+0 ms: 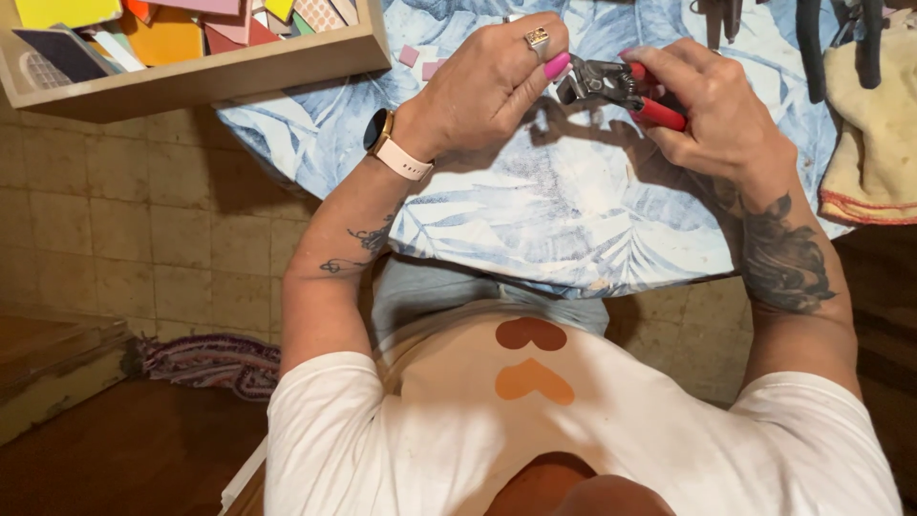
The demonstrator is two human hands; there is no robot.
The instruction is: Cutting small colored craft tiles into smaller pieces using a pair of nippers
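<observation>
My right hand grips red-handled tile nippers, whose dark metal jaws point left. My left hand, with a ring, pink nails and a watch on the wrist, is curled with thumb and fingertips pinched right at the jaws. Anything held between those fingers is hidden. Both hands hover over a round table covered in a blue leaf-print cloth. Two small pink tile bits lie on the cloth just left of my left hand.
A wooden box of coloured tile pieces sits at the table's upper left. A yellowish towel lies at the right edge, with dark tool handles above it. A striped rug lies on the floor below.
</observation>
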